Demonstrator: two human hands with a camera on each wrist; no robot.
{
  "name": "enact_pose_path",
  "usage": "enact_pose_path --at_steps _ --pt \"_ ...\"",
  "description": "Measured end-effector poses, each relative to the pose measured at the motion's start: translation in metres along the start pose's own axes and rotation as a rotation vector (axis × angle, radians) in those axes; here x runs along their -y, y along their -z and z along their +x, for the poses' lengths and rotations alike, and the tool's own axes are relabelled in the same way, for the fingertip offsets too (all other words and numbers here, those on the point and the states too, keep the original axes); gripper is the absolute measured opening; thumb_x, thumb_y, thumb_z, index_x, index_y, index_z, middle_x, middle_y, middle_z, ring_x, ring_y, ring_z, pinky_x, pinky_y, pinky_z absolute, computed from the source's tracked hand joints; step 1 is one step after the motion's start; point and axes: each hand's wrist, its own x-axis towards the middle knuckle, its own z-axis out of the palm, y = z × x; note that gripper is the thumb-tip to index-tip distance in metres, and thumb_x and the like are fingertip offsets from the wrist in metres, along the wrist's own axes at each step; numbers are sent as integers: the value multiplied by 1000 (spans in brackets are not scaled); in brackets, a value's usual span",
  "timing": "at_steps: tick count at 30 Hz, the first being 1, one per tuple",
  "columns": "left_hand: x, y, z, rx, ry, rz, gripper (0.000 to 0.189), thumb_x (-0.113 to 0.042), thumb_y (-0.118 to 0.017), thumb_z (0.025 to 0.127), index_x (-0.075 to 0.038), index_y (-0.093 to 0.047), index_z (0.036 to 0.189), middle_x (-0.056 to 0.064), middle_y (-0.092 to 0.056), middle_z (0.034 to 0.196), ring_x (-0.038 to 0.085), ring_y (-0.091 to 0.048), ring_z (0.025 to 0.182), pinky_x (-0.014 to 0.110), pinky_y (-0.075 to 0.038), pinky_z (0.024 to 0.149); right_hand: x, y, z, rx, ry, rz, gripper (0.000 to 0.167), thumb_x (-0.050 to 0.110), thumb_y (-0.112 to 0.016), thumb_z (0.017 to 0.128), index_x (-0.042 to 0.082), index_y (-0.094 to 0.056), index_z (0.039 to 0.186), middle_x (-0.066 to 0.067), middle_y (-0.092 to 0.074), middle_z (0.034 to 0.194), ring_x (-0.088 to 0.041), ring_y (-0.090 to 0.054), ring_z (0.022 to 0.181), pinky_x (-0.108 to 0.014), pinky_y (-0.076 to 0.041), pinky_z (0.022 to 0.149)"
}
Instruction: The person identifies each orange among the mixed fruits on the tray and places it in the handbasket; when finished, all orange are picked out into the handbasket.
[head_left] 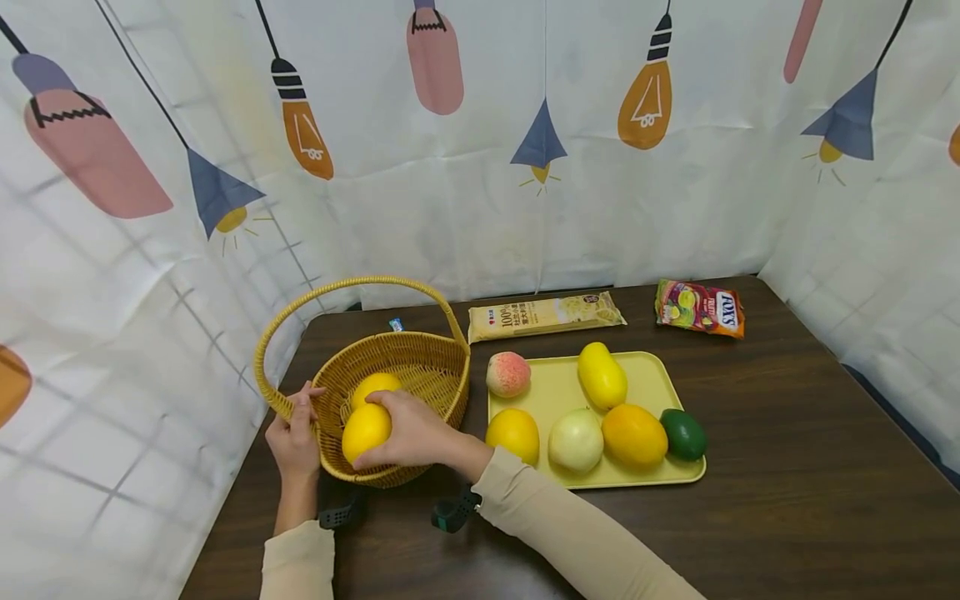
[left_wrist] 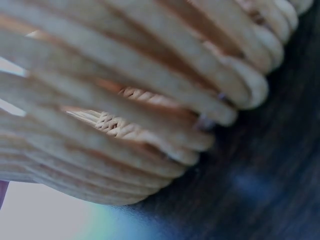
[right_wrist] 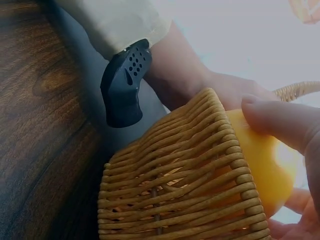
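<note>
A wicker basket with a tall arched handle stands at the left of the table. My left hand grips its left rim near the foot of the handle. Between the thumb and fingers of my right hand is a round yellow-orange fruit, held low over the basket's near side. The same fruit shows beyond the basket's rim in the right wrist view. Another yellow-orange fruit lies inside the basket, partly covered. The left wrist view is filled by blurred basket weave; the hand is hardly seen there.
Right of the basket, a yellow tray bears a peach, an orange fruit, a pale round fruit, a yellow mango, an orange oval fruit and a green fruit. Behind lie a noodle packet and a candy bag.
</note>
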Motion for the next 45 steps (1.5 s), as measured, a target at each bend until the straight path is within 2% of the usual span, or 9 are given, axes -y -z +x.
enact_pose_path --at_steps 5,10,15,18,22,29,36,41,45 --pt "-2 1 -1 -11 17 30 40 -12 -53 99 14 -46 69 7 -72 90 21 -63 115 32 -43 107 -1 -2 0 14 40 -54 83 51 -81 73 18 -47 141 4 -54 129 -7 -53 104 -19 -47 81" --pt "-2 2 -1 -14 7 20 39 -10 -53 98 14 -46 70 6 -73 89 20 -63 115 31 -43 106 -1 -2 -1 0 73 -31 75 44 -80 78 15 -50 140 2 -57 126 -7 -55 110 -18 -46 90" --pt "-3 0 -1 -3 0 -18 38 -8 -53 97 16 -46 70 8 -73 89 20 -64 113 31 -43 106 -4 2 -7 -16 116 18 70 43 -77 81 15 -50 140 1 -58 126 -7 -58 100 -14 -47 80" --pt "-4 -1 -3 2 6 -68 38 -8 -55 97 16 -45 70 10 -72 89 19 -65 111 31 -43 107 -5 5 -15 -10 153 52 68 41 -75 84 15 -48 141 0 -56 127 -9 -58 97 -12 -47 77" --pt "-3 -1 -3 7 -4 -116 37 -5 -54 96 17 -43 69 12 -72 89 19 -66 109 32 -42 107 -6 13 -30 0 198 63 66 40 -72 87 16 -47 143 0 -56 128 -13 -57 104 -15 -47 81" --pt "-4 0 -2 -3 29 -46 38 -10 -55 98 17 -45 72 11 -72 92 23 -62 116 30 -43 106 -10 28 -56 -42 224 124 58 37 -70 90 19 -48 141 5 -53 136 -7 -55 114 -25 -49 94" --pt "-6 1 -3 -12 46 -51 38 -10 -55 97 15 -45 70 12 -72 91 22 -63 114 33 -42 108 -18 48 -77 -105 240 183 55 36 -70 91 27 -48 140 10 -52 136 -10 -54 115 -30 -51 94" --pt "-5 1 -3 -12 46 -46 37 -10 -55 97 15 -45 71 11 -72 92 22 -62 116 32 -42 108 -26 64 -89 -104 223 204 56 32 -71 90 27 -48 141 9 -52 136 -11 -53 118 -33 -48 99" --pt "-4 0 -3 -4 36 -32 37 -9 -53 98 15 -46 71 10 -73 92 24 -61 118 33 -42 108 -35 77 -95 -90 202 177 55 30 -71 90 25 -49 140 8 -52 136 -10 -52 120 -33 -45 103"
